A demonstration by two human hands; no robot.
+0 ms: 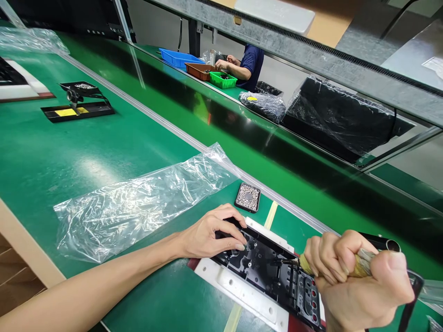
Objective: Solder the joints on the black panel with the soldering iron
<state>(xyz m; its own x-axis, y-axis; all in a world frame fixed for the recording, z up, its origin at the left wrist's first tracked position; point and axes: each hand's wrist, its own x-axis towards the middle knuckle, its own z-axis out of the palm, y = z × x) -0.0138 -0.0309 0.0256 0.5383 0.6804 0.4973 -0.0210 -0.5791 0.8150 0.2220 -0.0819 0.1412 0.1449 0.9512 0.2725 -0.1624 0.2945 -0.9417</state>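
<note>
A long black plastic housing [259,265] with ribs and holes lies in a white fixture [242,288] on the green bench. My left hand [214,233] rests over its far-left end, thumb and forefinger brought together at the surface; anything between their tips is too small to make out. My right hand [360,276] is wrapped round a screwdriver [305,264] whose handle is covered in yellow material. Its dark shaft points left, low over the middle of the housing. Just beyond my left hand sits a small black tray [248,197] full of tiny screws.
A clear plastic bag [145,205] lies flat left of the fixture. Farther back stands a black bracket-like part [78,108] with yellow labels. Metal rails border the bench. Across it, a person [247,69] works beside blue [180,58], brown [200,71] and green bins [222,80].
</note>
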